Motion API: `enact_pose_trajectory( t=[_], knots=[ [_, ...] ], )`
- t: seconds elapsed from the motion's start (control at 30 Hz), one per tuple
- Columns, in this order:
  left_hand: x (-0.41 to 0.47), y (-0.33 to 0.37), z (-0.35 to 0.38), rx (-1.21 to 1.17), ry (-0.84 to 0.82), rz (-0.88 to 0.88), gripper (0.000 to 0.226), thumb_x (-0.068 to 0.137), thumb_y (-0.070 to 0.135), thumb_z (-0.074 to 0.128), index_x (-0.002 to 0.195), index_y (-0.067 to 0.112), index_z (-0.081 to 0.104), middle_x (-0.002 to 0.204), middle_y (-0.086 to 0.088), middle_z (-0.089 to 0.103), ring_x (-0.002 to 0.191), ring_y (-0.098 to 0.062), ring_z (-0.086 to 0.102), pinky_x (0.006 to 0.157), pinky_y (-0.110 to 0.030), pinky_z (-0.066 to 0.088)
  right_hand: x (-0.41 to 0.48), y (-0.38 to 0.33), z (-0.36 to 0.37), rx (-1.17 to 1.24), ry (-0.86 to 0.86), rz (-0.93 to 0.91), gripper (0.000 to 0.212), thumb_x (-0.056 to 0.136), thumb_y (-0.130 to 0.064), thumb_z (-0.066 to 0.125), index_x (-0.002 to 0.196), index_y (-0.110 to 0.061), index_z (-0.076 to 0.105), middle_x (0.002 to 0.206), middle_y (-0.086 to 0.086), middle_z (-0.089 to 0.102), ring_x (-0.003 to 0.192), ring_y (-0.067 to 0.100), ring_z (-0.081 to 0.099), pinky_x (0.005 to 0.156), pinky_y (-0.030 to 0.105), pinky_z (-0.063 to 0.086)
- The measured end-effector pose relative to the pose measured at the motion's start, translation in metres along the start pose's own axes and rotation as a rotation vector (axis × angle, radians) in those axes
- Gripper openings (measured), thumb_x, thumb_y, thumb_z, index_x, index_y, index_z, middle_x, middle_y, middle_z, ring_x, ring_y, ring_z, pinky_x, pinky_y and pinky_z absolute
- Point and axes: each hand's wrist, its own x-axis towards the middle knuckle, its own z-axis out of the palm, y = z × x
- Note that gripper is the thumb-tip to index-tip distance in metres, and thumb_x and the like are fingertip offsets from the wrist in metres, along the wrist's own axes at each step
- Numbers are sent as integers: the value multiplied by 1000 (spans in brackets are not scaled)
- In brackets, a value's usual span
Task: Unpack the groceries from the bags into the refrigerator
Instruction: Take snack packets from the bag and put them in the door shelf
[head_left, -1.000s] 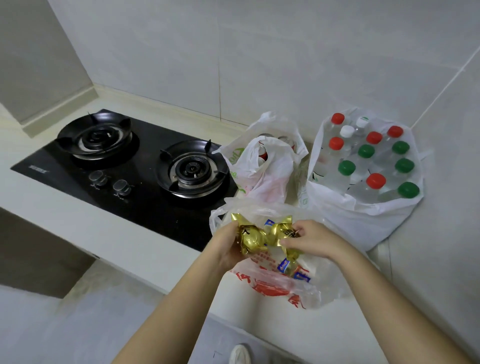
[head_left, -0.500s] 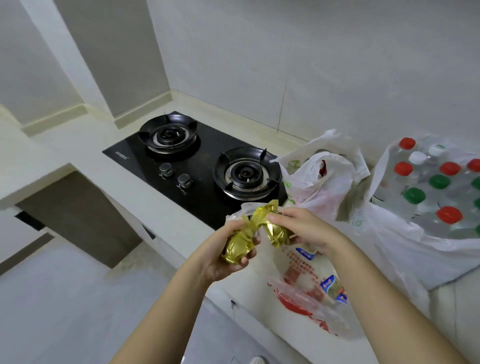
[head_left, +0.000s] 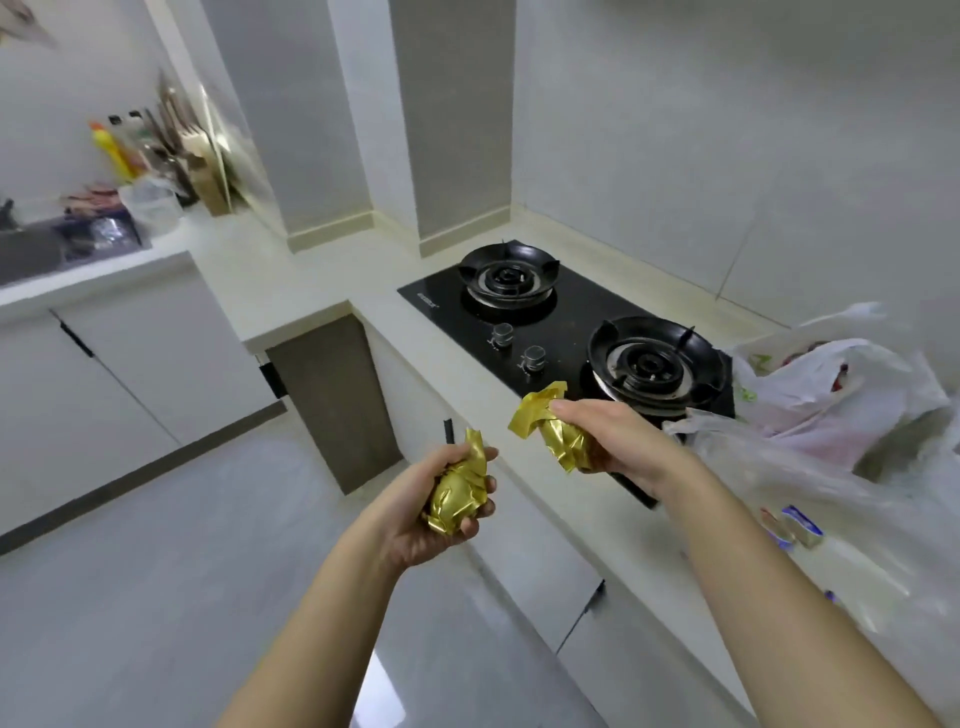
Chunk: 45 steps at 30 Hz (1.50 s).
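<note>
My left hand (head_left: 426, 514) grips a gold foil-wrapped item (head_left: 460, 491) out over the floor, in front of the counter. My right hand (head_left: 618, 441) holds a second gold foil-wrapped item (head_left: 553, 426) above the counter's front edge, near the hob. Behind my right forearm a clear plastic grocery bag (head_left: 810, 499) lies slumped on the counter with small blue-labelled packs (head_left: 797, 527) inside. A white plastic bag (head_left: 826, 384) stands further back at the right. No refrigerator is in view.
A black two-burner gas hob (head_left: 566, 332) sits in the pale counter (head_left: 322, 275), which wraps round a corner to the left. Bottles and boards (head_left: 156, 150) crowd the far left counter by a sink (head_left: 31, 249). Grey cabinets (head_left: 130, 374) and grey floor (head_left: 156, 597) lie below.
Both hands lifted the gold items out of the clear bag and drew apart, one item in each. My view swung left, away from the bag of bottles, toward the floor and left counter.
</note>
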Motion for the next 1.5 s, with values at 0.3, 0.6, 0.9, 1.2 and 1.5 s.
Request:
enact_pose_trajectory(
  t=[0.3,0.6,0.9,1.2,1.5],
  knots=[
    [-161,15,-127,-98,237,306,35,77,16,63,109,3,54,87,-18,60,70,-27,63,54,-32,51,-8,-60,201,-56,-300,-137,40,89,-51,62,105,-15,68,90,6,67,85,19,67,79,33,55],
    [-311,24,-201,24,568,653,56,86,13,69,137,16,46,97,-12,69,95,-31,69,84,-43,57,-32,-146,358,-136,-685,-360,43,91,-48,60,103,-8,68,67,-11,58,62,1,56,64,21,46],
    [-488,17,-197,93,1166,1034,56,69,14,82,120,10,60,93,-1,75,83,-12,71,67,-20,56,-109,-248,483,-51,-1052,-669,32,89,-39,61,102,-11,68,75,-3,66,75,14,66,82,40,57],
    [-630,49,-262,157,1496,947,42,84,13,70,122,4,55,102,-12,70,80,-16,71,63,-23,58,-227,-323,577,30,-1120,-1041,24,88,-32,70,109,-25,59,99,-4,70,90,10,70,88,33,58],
    [-632,60,-361,354,1414,262,36,82,23,77,109,2,68,101,-12,73,76,-19,69,71,-26,60,-248,-316,699,-861,-595,-1481,33,89,-30,65,111,-11,50,94,5,59,89,26,58,66,37,49]
  ],
)
